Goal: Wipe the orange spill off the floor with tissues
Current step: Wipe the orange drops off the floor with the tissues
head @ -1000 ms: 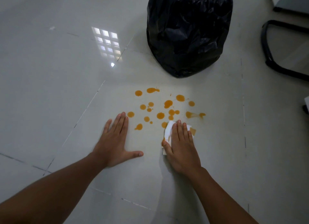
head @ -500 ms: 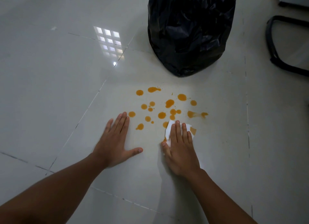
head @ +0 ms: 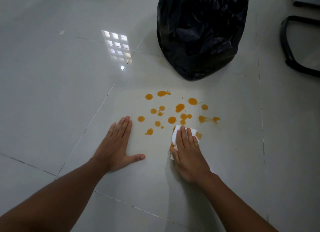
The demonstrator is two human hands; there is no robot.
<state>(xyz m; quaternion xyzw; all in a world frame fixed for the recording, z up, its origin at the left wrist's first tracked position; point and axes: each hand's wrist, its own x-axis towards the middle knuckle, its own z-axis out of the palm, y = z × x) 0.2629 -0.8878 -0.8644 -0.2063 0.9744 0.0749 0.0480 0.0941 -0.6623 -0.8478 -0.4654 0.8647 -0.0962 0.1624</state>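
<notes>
Most drops still ahead of the tissue

Right hand (head: 187, 154) flat, fingers extended, pressing tissue (head: 175, 134) on the floor (head: 52, 76). Orange spill (head: 176, 110) lies just beyond its fingertips, spread left-right, so right hand is nearer. Left hand (head: 115, 148) open, palm down, bracing. Glossy tile; black bin bag (head: 200, 32) beyond the drops.

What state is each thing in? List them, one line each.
Orange spill: mostly unwiped, many separate drops on the floor.
Tissue: pressed flat under the right hand, edges stained orange.
Right hand: palm down on the tissue, fingers extended.
Left hand: empty, flat on the floor beside the spill.
Bin: upright beyond the spill, lined with a black bag.
</notes>
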